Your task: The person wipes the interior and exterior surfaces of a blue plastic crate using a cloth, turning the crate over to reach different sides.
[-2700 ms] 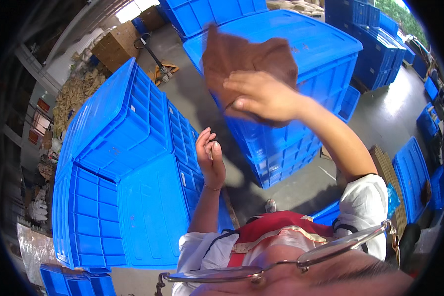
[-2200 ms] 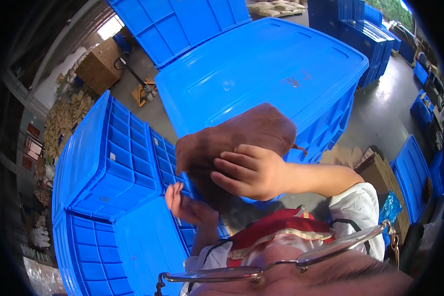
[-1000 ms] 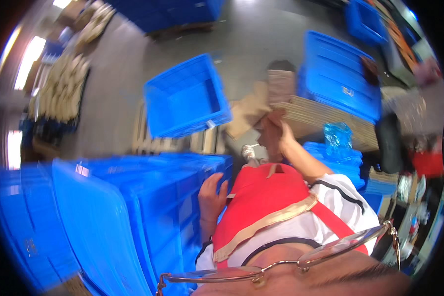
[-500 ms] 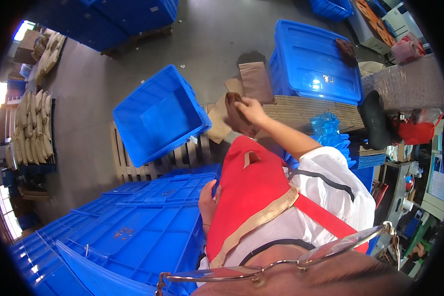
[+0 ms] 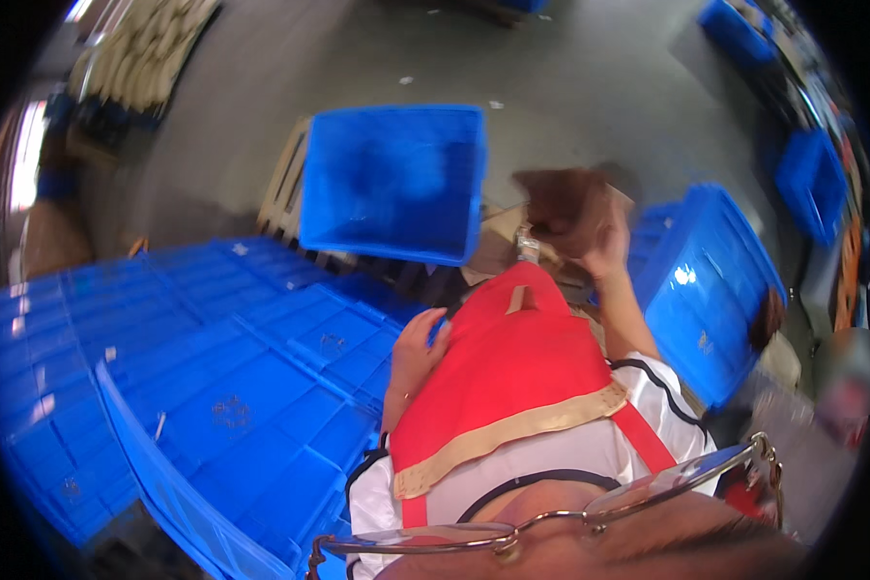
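My right hand is closed on a limp brown cloth, smeared by motion, which hangs out to the left of the fingers. It is held above some tan cardboard on the floor side. My left hand is near the left side of my red apron, holding nothing, with thumb and fingers apart. Ahead of it stands an open blue bin, its inside blurred.
Closed blue crates fill the left side. A wooden pallet shows beside the open bin. On the right stands a lidded blue crate with a dark brown item on it. Tan sacks are stacked far left.
My view has turned, so the open bin appears further right and the lidded crate lower. My right hand still holds the brown cloth, now spread out more. My left hand stays by the apron.
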A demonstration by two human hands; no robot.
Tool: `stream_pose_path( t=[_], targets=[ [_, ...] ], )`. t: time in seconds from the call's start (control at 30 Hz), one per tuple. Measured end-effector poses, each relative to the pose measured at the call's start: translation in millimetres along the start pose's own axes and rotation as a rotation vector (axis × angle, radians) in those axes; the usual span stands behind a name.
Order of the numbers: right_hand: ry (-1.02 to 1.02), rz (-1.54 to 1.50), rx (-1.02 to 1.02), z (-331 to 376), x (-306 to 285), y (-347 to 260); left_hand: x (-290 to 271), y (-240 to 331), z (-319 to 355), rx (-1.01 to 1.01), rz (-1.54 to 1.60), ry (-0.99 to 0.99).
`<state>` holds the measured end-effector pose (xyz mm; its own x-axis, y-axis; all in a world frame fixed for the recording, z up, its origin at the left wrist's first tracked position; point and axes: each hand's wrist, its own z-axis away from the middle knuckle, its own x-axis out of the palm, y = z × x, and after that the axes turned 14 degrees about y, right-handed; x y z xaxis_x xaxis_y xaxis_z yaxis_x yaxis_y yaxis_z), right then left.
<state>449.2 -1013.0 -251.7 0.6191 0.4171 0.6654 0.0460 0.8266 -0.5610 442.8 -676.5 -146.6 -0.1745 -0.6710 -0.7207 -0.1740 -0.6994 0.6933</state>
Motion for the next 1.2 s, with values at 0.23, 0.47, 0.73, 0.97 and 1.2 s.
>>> stream_pose_path(
  t=[0.23, 0.47, 0.73, 0.97, 1.2],
  targets=[
    [-0.707, -0.386, 0.214, -86, 18, -42, 25, 27, -35, -0.031, -0.028, 0.093],
    [-0.424, -0.004, 0.260, -102, 110, -26, 31, 10, -19, -0.165, 0.004, 0.264],
    [-0.437, 0.187, 0.358, -87, 196, 41, 8, -43, -11, -0.325, -0.058, 0.312],
    [-0.548, 0.622, 0.667, -189, 113, 121, 43, -84, 3, -0.702, -0.021, 0.545],
    [-0.689, 1.200, 0.623, -223, 101, 202, 220, -90, -14, -1.274, 0.387, 0.915]
  ],
)
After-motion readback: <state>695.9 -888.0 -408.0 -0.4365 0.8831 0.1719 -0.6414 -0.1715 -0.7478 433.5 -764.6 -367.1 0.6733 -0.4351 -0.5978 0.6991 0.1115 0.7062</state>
